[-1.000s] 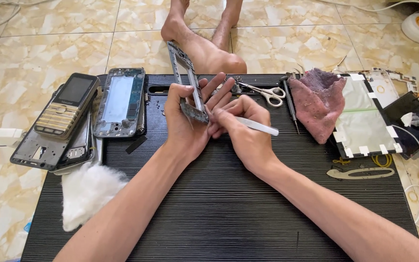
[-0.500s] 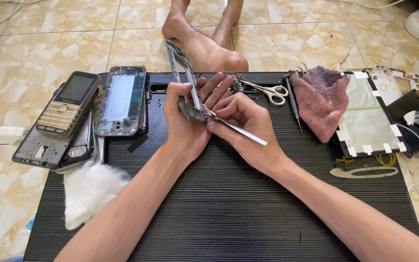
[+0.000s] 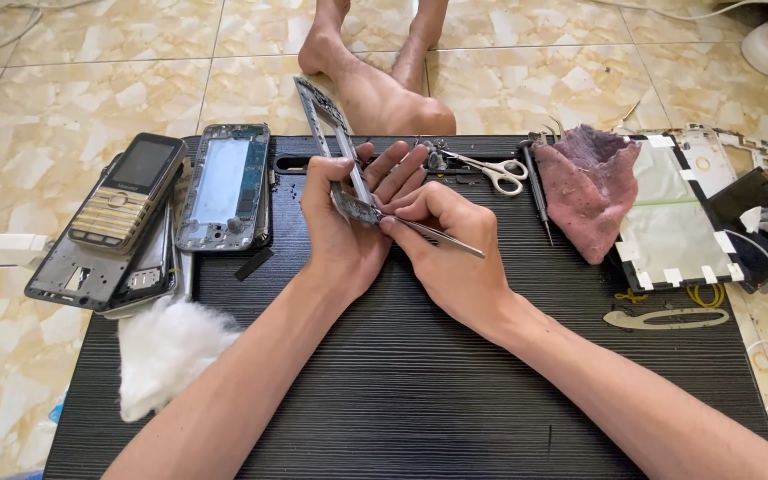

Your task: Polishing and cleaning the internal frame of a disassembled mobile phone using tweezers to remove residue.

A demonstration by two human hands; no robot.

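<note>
While the left hand [image 3: 341,233] grips a bare phone frame [image 3: 335,149] on edge, the right hand [image 3: 453,253] works metal tweezers [image 3: 435,236] at the frame's lower end.

Left-hand fingers are curled shut around the frame's lower part, palm facing up, with the frame rising tilted away above the black ribbed work mat [image 3: 402,373]. Right-hand thumb and fingers are pinched closed on the tweezers, tips meeting the frame at the left palm. On the mat's left lie a keypad phone [image 3: 126,191], a phone housing [image 3: 224,187] and white cotton wadding [image 3: 166,351]. Behind the hands lie scissors [image 3: 491,171] and a screwdriver [image 3: 538,191]; a pink cloth [image 3: 584,187] sits right.
</note>
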